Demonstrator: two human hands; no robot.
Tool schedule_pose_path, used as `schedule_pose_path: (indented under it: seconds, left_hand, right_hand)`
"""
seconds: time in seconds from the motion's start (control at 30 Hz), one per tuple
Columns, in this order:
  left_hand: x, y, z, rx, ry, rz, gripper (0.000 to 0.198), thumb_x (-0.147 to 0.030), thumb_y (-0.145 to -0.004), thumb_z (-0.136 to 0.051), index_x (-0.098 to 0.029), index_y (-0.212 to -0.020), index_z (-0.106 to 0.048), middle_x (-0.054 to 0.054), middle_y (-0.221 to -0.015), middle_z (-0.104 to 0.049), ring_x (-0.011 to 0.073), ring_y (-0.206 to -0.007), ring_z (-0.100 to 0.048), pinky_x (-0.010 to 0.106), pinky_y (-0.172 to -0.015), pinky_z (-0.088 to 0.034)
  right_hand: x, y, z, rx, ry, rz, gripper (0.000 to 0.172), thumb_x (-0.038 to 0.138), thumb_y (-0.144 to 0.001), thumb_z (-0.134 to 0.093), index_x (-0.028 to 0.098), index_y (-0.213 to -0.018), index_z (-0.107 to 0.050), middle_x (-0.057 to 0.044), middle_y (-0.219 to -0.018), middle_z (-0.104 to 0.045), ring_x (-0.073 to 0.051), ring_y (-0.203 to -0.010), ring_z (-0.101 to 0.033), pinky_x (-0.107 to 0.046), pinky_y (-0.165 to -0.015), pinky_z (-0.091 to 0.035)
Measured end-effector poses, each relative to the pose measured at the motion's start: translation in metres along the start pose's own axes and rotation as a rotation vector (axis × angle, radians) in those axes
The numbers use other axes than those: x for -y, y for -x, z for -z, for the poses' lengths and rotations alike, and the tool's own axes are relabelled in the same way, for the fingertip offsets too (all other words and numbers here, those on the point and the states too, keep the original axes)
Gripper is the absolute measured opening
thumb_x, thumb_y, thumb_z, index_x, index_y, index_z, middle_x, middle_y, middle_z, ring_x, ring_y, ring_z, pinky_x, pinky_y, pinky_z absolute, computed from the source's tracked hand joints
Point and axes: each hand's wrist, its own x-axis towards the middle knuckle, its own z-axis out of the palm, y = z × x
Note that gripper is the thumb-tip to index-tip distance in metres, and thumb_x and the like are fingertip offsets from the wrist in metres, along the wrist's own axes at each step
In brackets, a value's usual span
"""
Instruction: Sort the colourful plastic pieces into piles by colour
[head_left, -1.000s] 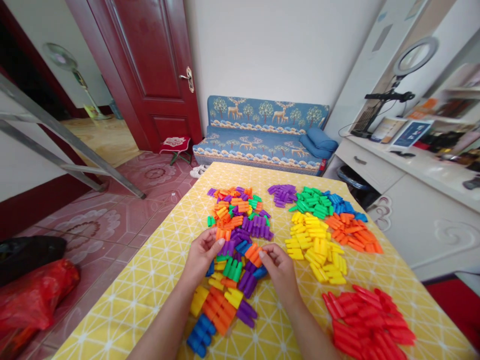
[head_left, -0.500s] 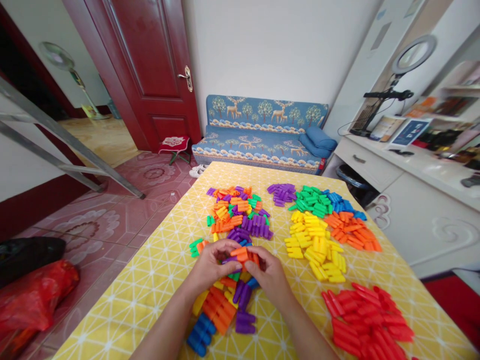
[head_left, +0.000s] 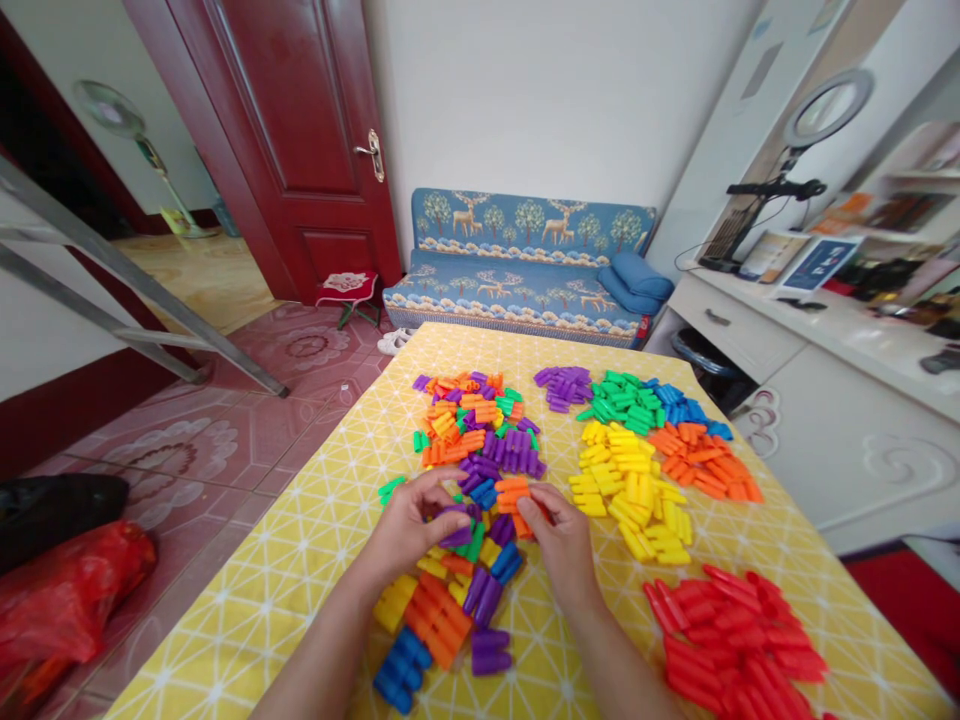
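Right hand (head_left: pixel 562 545): my thumb and fingers pinch an orange piece (head_left: pixel 513 488) narrowly by its right end. The ridged tubes lie roughly left to right, so the long axis points from my right fingertips across toward my other hand; the free end faces left. More orange shows just below it, nearer me; whether it is joined on, I can't tell.

Left hand (head_left: pixel 407 525): thumb and forefinger stand apart, the gap facing right, toward that free end. A purple piece (head_left: pixel 457 538) sits right at the thumb; whether I have hold of it or it merely lies beneath, I can't tell.

So the orange piece is between my hands, touching the right, apart from the left, over the near part of the mixed heap (head_left: pixel 517 450).

The orange pile (head_left: pixel 705 463) lies well off to the right and a little farther away, with the yellow pile (head_left: pixel 637 490) between it and my right hand. Right is plainly the nearer hand to both. All of it rests on the yellow patterned tablecloth (head_left: pixel 300 600).
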Motion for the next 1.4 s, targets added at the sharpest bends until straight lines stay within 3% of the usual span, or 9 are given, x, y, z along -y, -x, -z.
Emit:
schedule_pose_path:
  seconds: [0.1,0.23,0.37,0.47,0.63,0.83,1.07,1.4]
  left_hand:
    - [0.002,-0.002,0.011,-0.062,-0.054,-0.032,0.036,-0.035,-0.074,-0.069,-0.013,-0.102,-0.066,0.001,-0.064,-0.064,0.0133,-0.056,-0.059,0.023,-0.054,-0.047]
    - [0.000,-0.004,0.017,-0.101,-0.374,-0.191,0.020,-0.033,-0.079,-0.065,-0.018,-0.088,-0.073,0.008,-0.086,-0.071,0.0207,-0.082,-0.065,0.032,-0.077,-0.050]
    - [-0.009,-0.003,0.011,-0.058,-0.517,-0.323,0.021,-0.034,-0.082,-0.062,-0.023,-0.097,-0.073,0.009,-0.102,-0.069,0.0236,-0.100,-0.060,0.037,-0.089,-0.045]
    - [-0.013,0.000,0.001,-0.030,-0.506,-0.333,0.030,-0.037,-0.078,-0.067,-0.023,-0.104,-0.070,0.008,-0.102,-0.069,0.0246,-0.100,-0.060,0.038,-0.090,-0.044]
    - [-0.011,0.003,-0.012,-0.036,-0.452,-0.308,0.027,-0.037,-0.079,-0.067,-0.021,-0.100,-0.071,0.008,-0.092,-0.071,0.0220,-0.088,-0.063,0.035,-0.083,-0.046]
    - [-0.006,0.002,-0.007,-0.133,-0.441,-0.307,0.025,-0.027,-0.090,-0.052,-0.021,-0.107,-0.068,0.008,-0.102,-0.069,0.0197,-0.095,-0.062,0.033,-0.086,-0.047]
    - [0.002,0.000,-0.009,-0.081,-0.539,-0.340,0.026,-0.025,-0.084,-0.060,-0.022,-0.109,-0.067,0.007,-0.098,-0.070,0.0206,-0.093,-0.063,0.034,-0.084,-0.048]
    - [-0.002,0.003,-0.013,-0.037,-0.403,-0.385,0.022,-0.025,-0.084,-0.063,-0.022,-0.105,-0.068,0.005,-0.094,-0.070,0.0174,-0.089,-0.064,0.030,-0.082,-0.049]
  right_hand:
    - [-0.001,-0.001,0.004,-0.001,-0.045,-0.026,0.021,0.034,-0.083,-0.059,0.019,-0.091,-0.072,-0.006,-0.095,-0.067,-0.019,-0.089,-0.061,-0.030,-0.080,-0.048]
    - [-0.001,0.001,0.000,0.093,-0.068,-0.041,0.023,0.037,-0.083,-0.059,0.018,-0.090,-0.072,-0.006,-0.087,-0.067,-0.017,-0.078,-0.061,-0.028,-0.070,-0.049]
    - [0.001,0.002,-0.007,0.126,-0.030,0.066,0.020,0.036,-0.080,-0.063,0.019,-0.086,-0.072,-0.006,-0.089,-0.066,-0.018,-0.083,-0.060,-0.029,-0.077,-0.048]
    - [0.003,0.003,-0.010,0.151,0.000,0.118,0.017,0.035,-0.078,-0.066,0.020,-0.083,-0.072,-0.005,-0.087,-0.065,-0.017,-0.082,-0.060,-0.029,-0.076,-0.049]
    - [-0.003,0.006,-0.014,0.167,0.015,0.097,0.017,0.033,-0.078,-0.066,0.020,-0.088,-0.069,-0.004,-0.090,-0.064,-0.017,-0.086,-0.060,-0.028,-0.079,-0.048]
    - [-0.011,0.011,-0.012,0.122,-0.081,-0.063,0.047,0.028,-0.074,-0.069,0.021,-0.117,-0.054,-0.006,-0.106,-0.062,-0.019,-0.092,-0.061,-0.033,-0.083,-0.050]
    - [0.000,0.014,-0.015,0.187,0.010,0.120,0.050,0.030,-0.070,-0.073,0.024,-0.117,-0.056,-0.008,-0.124,-0.053,-0.024,-0.115,-0.051,-0.036,-0.092,-0.047]
    - [-0.003,0.017,-0.018,0.191,0.201,0.204,0.046,0.024,-0.076,-0.067,0.025,-0.121,-0.055,-0.006,-0.119,-0.060,-0.022,-0.112,-0.054,-0.038,-0.098,-0.043]
